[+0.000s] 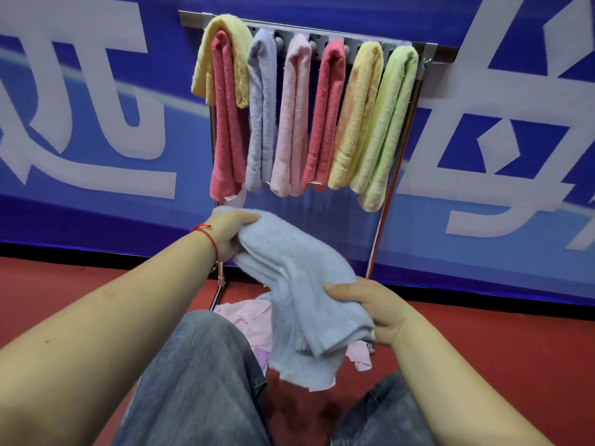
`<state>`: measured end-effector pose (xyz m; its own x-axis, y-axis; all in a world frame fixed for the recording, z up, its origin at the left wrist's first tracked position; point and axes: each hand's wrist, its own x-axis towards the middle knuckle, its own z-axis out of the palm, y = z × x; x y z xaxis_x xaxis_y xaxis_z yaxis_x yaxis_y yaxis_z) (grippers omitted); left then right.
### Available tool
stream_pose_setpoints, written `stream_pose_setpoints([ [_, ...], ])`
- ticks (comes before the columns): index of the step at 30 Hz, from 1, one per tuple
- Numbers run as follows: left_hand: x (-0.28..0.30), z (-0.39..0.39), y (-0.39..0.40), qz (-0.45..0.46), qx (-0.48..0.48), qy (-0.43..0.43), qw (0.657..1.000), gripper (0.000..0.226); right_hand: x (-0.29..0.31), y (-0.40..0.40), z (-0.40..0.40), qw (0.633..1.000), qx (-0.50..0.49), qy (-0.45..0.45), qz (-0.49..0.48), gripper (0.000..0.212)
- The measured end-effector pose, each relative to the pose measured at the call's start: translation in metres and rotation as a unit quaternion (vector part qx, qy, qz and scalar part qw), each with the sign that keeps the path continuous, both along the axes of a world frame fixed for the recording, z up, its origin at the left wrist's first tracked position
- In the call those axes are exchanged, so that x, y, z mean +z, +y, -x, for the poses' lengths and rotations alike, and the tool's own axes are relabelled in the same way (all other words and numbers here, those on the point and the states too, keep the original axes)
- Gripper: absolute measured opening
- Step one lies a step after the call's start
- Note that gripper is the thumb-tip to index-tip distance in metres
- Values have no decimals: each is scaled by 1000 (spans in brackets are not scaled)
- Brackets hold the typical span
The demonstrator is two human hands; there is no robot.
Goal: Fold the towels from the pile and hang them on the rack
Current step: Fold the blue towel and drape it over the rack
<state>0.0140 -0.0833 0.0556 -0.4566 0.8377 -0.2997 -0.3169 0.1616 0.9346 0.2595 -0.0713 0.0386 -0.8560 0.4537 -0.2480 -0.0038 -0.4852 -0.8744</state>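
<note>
Two hands held one pale blue towel (pixel 296 284) between them, in front of the person's knees and just below the rack (pixel 428 48). The left hand (pixel 225 233) had its fingers curled over the upper end, thumb underneath, bunching the cloth; the right hand (pixel 370 304) pinched the lower part, thumb on top and fingers tucked out of sight beneath. The towel was already doubled into several layers, and it sagged between the two grips with its loose end drooping toward the pink pile (pixel 248 317) on the red floor (pixel 515 349). It looked light, soft and limp, a terry cloth that would keep no shape of its own and would slide open if the layers were not held together. It was unlikely to slip from the fingers, and nothing about it was fragile. The best hold was probably at the folded edges, near the corners, with all layers pinched at once so the fold stayed square. Seven folded towels (pixel 325 114) already hung close together on the rack, one yellow draped over a red, leaving little free bar.
</note>
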Motion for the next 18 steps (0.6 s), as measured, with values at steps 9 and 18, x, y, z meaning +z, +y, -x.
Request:
stream_pose_setpoints([
  [9,-61,-48,-20,110,-128,-75,983,42,11,12,10,987,-151,7,55,31],
  [18,-76,-101,-21,42,-166,-156,973,68,18,35,20,970,-193,-123,85,31],
])
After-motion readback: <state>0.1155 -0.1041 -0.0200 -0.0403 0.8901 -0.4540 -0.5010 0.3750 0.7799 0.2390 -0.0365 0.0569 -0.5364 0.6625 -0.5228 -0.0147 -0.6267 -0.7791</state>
